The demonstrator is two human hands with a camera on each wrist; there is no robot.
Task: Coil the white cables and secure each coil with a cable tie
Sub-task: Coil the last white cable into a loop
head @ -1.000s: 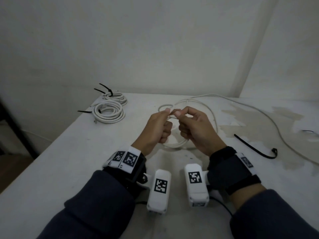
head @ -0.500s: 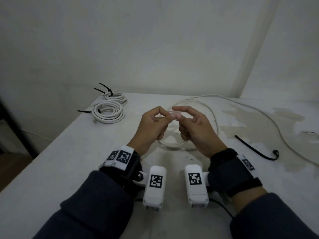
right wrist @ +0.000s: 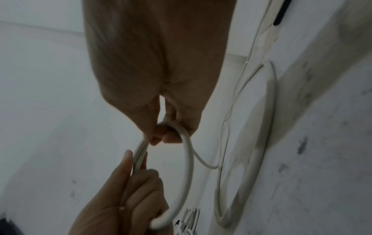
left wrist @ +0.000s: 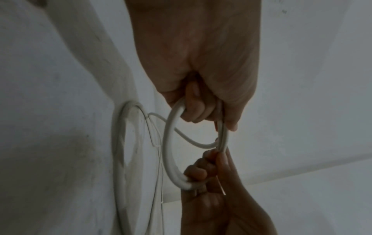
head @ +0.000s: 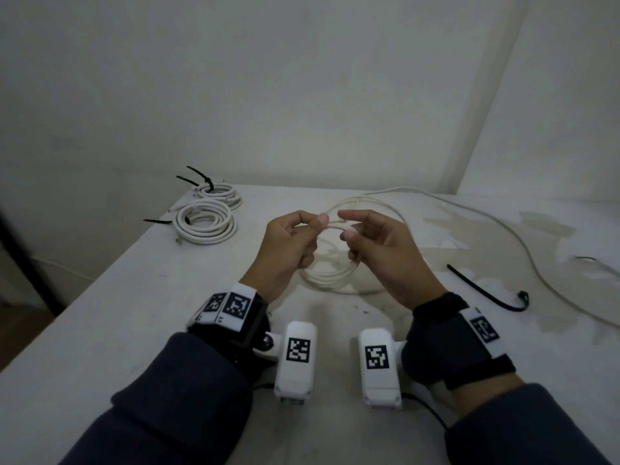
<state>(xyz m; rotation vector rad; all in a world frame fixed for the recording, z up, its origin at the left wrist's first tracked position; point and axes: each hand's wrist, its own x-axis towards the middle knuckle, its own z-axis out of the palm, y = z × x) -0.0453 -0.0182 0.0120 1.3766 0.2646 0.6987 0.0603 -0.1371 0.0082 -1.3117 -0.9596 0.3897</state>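
Both hands hold a small loop of white cable (head: 335, 224) above the table. My left hand (head: 292, 243) pinches the loop's top between thumb and forefinger, its other fingers curled round the strand (left wrist: 171, 143). My right hand (head: 375, 246) grips the same loop (right wrist: 187, 167) from the right, forefinger stretched over it. The remaining cable lies in a wide ring (head: 339, 280) under the hands and trails off to the right (head: 523, 250). A loose black cable tie (head: 483, 292) lies right of my right hand.
Two tied white coils (head: 205, 221) (head: 221, 193) with black ties sit at the table's far left, near its left edge (head: 84, 297). A stained patch (head: 469, 229) marks the right side of the table. Walls close off the back.
The hands have drawn slightly apart and now show a short stretch of cable between the fingertips. My left wrist has shifted a little left.
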